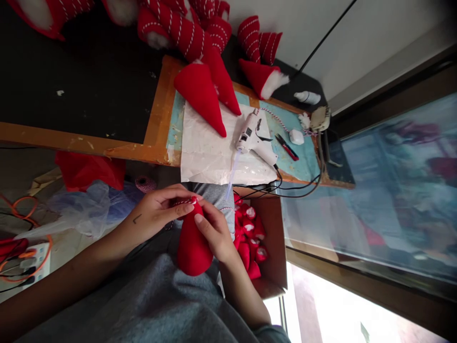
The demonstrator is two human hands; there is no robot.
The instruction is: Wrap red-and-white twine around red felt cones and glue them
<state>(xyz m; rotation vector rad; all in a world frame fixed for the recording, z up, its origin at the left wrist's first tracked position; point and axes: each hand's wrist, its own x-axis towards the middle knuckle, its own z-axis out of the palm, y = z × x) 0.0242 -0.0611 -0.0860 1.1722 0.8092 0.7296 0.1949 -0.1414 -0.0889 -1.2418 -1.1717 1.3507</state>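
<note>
A plain red stuffed cone [193,245] rests over my lap, its narrow tip pointing toward the table. My left hand [162,207] pinches a red-and-white twisted cord [183,202] against that tip. Around the cone's right side, close to the tip, my right hand [215,230] has its fingers wrapped. On white paper [203,159] at the table edge lies a white glue gun [255,140], with a clear glue stick out of its back. Two plain red cones [202,93] [223,81] lie behind it.
Cord-wrapped red cones [185,35] are piled at the back. A cardboard box [273,238] of red pieces stands below the table on the right. Cables [300,194] hang at the table's right edge, near a pen [286,146]. A power strip [37,262] lies at lower left.
</note>
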